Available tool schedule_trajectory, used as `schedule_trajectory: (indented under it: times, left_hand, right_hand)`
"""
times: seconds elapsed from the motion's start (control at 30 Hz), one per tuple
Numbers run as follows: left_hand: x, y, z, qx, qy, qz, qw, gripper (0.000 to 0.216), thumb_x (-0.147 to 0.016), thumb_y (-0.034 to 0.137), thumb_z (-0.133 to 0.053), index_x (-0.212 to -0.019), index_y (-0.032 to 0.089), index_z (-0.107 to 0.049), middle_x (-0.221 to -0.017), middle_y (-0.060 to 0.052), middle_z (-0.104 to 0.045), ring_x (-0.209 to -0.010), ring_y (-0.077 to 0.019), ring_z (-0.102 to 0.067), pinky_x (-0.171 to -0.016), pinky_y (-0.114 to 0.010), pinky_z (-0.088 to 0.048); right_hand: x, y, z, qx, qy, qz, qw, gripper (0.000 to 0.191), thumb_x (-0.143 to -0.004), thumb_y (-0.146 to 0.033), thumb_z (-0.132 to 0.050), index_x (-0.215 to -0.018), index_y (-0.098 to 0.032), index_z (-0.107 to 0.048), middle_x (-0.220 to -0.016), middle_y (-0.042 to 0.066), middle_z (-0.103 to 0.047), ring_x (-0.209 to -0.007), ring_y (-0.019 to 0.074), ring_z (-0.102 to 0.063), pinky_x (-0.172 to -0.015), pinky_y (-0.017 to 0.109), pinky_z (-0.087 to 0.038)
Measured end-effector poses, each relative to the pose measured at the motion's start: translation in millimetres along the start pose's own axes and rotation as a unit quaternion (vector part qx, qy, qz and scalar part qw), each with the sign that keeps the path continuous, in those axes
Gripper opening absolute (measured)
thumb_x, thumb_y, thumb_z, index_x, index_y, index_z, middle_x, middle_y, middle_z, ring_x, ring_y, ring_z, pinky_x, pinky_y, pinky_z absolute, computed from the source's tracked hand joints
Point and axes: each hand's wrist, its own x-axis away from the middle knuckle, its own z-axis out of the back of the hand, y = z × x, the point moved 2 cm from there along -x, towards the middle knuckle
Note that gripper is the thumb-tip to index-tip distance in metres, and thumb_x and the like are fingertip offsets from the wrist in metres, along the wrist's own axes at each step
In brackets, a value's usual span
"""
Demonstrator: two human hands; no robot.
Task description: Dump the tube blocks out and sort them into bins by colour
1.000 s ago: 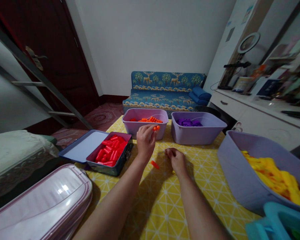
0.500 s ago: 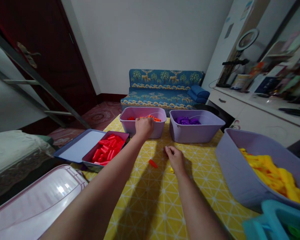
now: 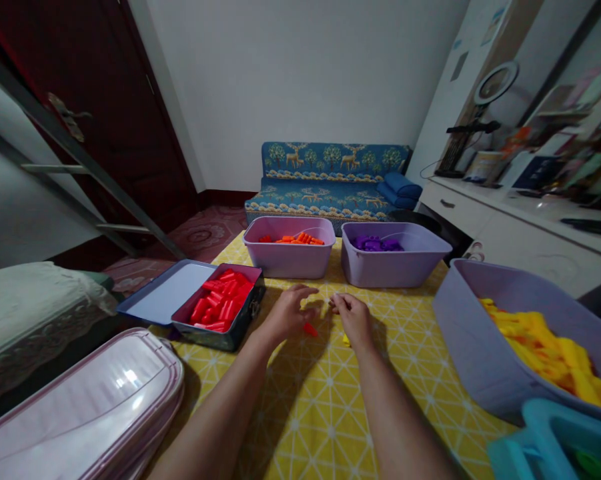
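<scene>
Fingers apart and holding nothing, my left hand (image 3: 291, 312) hovers over the middle of the table, beside a small red-orange piece (image 3: 310, 329) lying on the cloth. Opposite it, my right hand (image 3: 351, 317) is closed in a pinch; what its fingertips hold, if anything, I cannot make out. A small yellow piece (image 3: 347, 341) lies just under the right hand, partly covered by it. Beyond my hands stands a lilac bin (image 3: 287, 261) with orange pieces (image 3: 300, 239) in it. A second lilac bin (image 3: 390, 269) to its right contains purple pieces (image 3: 377, 244).
At left, an open hinged tin (image 3: 220, 339) is full of red pieces (image 3: 219, 300), near a clear pinkish lid (image 3: 105, 393). A large lilac bin (image 3: 475, 333) with yellow pieces (image 3: 545, 343) and a turquoise container (image 3: 555, 440) stand at right. Yellow patterned cloth (image 3: 300, 427) covers the table.
My left hand has come back from the bin of orange pieces toward me, and its fingers have spread. My right hand stays pinched in nearly the same place.
</scene>
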Motion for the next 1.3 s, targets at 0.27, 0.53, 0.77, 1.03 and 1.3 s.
schedule_trajectory:
  times: [0.27,0.53,0.77,1.03,1.3]
  left_hand:
    - [12,-13,-6,-0.003,-0.100,0.010,0.995,0.016,-0.072,0.021,-0.069,-0.087,0.019,-0.076,-0.087,-0.006,-0.068,-0.079,-0.0173,-0.061,-0.073,-0.024,-0.045]
    - [11,-23,-20,0.150,0.042,0.127,0.980,0.029,-0.079,0.043,-0.063,-0.083,0.016,-0.073,-0.072,-0.005,-0.069,-0.064,-0.0158,-0.059,-0.060,-0.024,-0.041]
    - [0,-7,5,0.706,0.251,0.180,0.638,0.017,-0.081,0.016,-0.067,-0.097,0.015,-0.062,-0.086,-0.003,-0.071,-0.073,-0.0082,-0.068,-0.070,-0.017,-0.053]
    - [-5,-6,37,0.812,0.382,0.140,0.418,0.021,-0.099,0.022,-0.043,-0.093,0.014,-0.062,-0.087,-0.003,-0.074,-0.092,-0.0114,-0.070,-0.085,-0.023,-0.055]
    - [-3,-12,46,0.782,0.416,0.121,0.447,0.064,-0.099,0.049,-0.011,-0.088,0.014,-0.063,-0.093,-0.012,-0.072,-0.097,-0.0140,-0.067,-0.081,-0.026,-0.053]
  right_hand:
    - [0,3,-2,-0.022,0.002,-0.017,1.000,0.035,-0.081,-0.053,-0.054,-0.077,-0.021,-0.068,-0.077,0.006,-0.073,-0.068,0.0191,-0.066,-0.066,0.030,-0.052]
    - [1,1,-1,0.007,-0.001,-0.008,1.000,0.031,-0.081,-0.050,-0.054,-0.076,-0.023,-0.067,-0.077,0.005,-0.073,-0.068,0.0189,-0.066,-0.066,0.029,-0.050]
    - [-2,8,-2,0.007,0.000,-0.002,1.000,0.034,-0.082,-0.051,-0.053,-0.080,-0.021,-0.069,-0.080,0.006,-0.073,-0.069,0.0197,-0.066,-0.069,0.031,-0.051]
    - [-1,7,-2,-0.013,0.001,-0.011,1.000,0.037,-0.081,-0.054,-0.055,-0.081,-0.020,-0.068,-0.079,0.008,-0.073,-0.070,0.0202,-0.067,-0.069,0.032,-0.052]
    - [-1,7,-2,-0.009,0.006,-0.014,1.000,0.038,-0.080,-0.055,-0.055,-0.082,-0.020,-0.069,-0.079,0.007,-0.073,-0.069,0.0196,-0.066,-0.068,0.032,-0.052]
